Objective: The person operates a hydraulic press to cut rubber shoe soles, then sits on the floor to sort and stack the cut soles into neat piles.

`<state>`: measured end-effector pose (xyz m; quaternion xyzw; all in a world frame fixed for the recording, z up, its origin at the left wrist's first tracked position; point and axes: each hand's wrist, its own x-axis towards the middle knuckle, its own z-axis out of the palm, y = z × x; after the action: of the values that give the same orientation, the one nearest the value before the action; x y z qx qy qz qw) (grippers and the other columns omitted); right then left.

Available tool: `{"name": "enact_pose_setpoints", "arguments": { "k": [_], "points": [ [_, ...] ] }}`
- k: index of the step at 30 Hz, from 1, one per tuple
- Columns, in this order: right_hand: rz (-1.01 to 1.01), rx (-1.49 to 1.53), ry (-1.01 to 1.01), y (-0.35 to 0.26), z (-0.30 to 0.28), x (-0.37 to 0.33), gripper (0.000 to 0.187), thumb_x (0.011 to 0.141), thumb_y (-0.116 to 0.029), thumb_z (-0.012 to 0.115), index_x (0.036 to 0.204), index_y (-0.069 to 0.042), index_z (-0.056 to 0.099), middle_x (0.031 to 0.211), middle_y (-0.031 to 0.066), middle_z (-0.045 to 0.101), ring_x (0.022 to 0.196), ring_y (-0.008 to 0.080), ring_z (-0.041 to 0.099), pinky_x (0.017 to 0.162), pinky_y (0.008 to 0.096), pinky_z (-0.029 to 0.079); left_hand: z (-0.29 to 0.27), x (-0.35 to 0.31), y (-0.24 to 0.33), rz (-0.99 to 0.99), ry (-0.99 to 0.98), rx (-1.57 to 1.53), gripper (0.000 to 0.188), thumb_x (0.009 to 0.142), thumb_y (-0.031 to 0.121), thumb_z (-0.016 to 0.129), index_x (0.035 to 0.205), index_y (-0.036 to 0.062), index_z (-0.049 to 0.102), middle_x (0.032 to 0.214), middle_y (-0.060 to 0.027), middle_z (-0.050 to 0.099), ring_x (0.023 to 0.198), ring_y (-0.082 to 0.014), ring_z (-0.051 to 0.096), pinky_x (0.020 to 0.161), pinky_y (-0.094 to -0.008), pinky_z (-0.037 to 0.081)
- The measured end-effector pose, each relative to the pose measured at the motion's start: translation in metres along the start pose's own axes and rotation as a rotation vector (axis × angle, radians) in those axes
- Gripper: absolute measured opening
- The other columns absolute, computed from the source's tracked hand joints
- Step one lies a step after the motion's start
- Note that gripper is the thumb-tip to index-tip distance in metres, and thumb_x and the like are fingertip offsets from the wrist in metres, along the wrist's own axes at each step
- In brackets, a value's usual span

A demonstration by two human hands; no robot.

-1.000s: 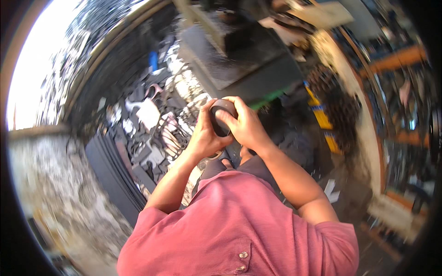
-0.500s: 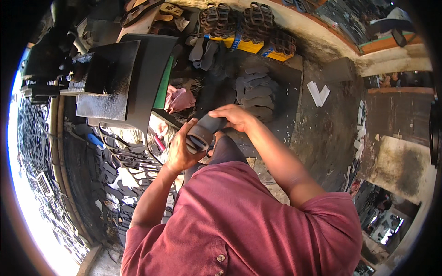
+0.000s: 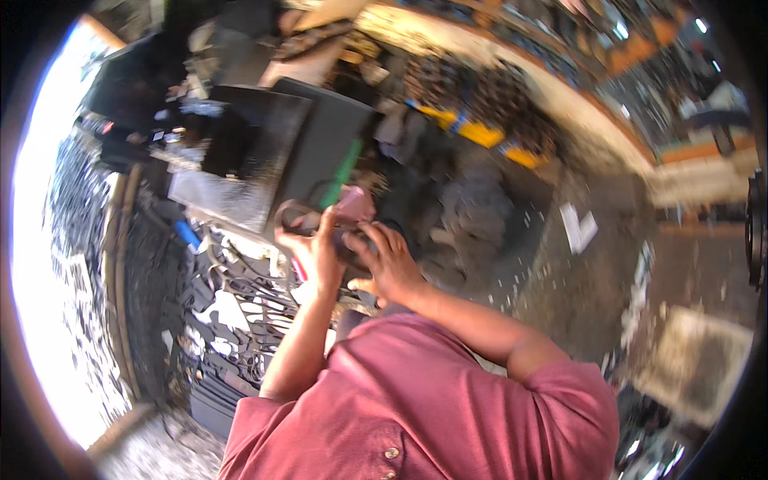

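Between my two hands, close in front of my body, is a brown and dark sandal (image 3: 346, 246), smeared by motion. My left hand (image 3: 320, 260) grips it from the left, and a brown curved strap shows beyond its thumb. From the right, my right hand (image 3: 392, 264) lies over the dark part with bent fingers, the fingertips near my left hand. Much of the sandal is hidden under the fingers. A crumpled pink cloth (image 3: 356, 203) lies just past my hands, beside a green strip (image 3: 344, 172).
A dark bench with a metal block (image 3: 216, 200) stands at left. Black cut-out straps (image 3: 248, 280) cover the area below it. Dark soles (image 3: 476, 204) are piled right of my hands. Stacked brown sandals (image 3: 512, 100) sit on yellow boxes (image 3: 472, 128). A white V-shaped piece (image 3: 578, 228) lies right.
The view has turned, shifting the surroundings right and down. The sandal has been turned between my hands, its brown strap now left of my left hand. My right hand has moved over it.
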<state>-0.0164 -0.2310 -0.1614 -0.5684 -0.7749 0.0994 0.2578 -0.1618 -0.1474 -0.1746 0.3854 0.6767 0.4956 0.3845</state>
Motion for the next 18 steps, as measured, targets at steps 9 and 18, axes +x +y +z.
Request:
{"name": "enact_pose_setpoints", "arguments": {
  "k": [9, 18],
  "points": [
    [0.187, 0.068, 0.057, 0.182, 0.014, 0.31, 0.077, 0.076, -0.041, 0.083, 0.14, -0.006, 0.059, 0.148, 0.0267, 0.05, 0.134, 0.0475, 0.05, 0.111, 0.0514, 0.044, -0.11, -0.017, -0.095, -0.022, -0.137, 1.019, 0.052, 0.101, 0.045, 0.065, 0.13, 0.0021, 0.059, 0.1, -0.0192, 0.072, 0.098, -0.0327, 0.072, 0.112, -0.051, 0.034],
    [0.114, 0.153, -0.098, 0.243, 0.123, 0.466, 0.071, 0.076, -0.054, 0.082, 0.133, -0.014, 0.069, 0.16, 0.0215, 0.042, 0.145, 0.0413, 0.042, 0.12, 0.0499, 0.035, -0.121, 0.027, -0.088, -0.356, 0.136, 0.176, 0.065, 0.102, 0.026, 0.07, 0.153, 0.005, 0.036, 0.139, -0.0178, 0.058, 0.114, -0.0236, 0.065, 0.092, -0.035, 0.055]
  ]
}}
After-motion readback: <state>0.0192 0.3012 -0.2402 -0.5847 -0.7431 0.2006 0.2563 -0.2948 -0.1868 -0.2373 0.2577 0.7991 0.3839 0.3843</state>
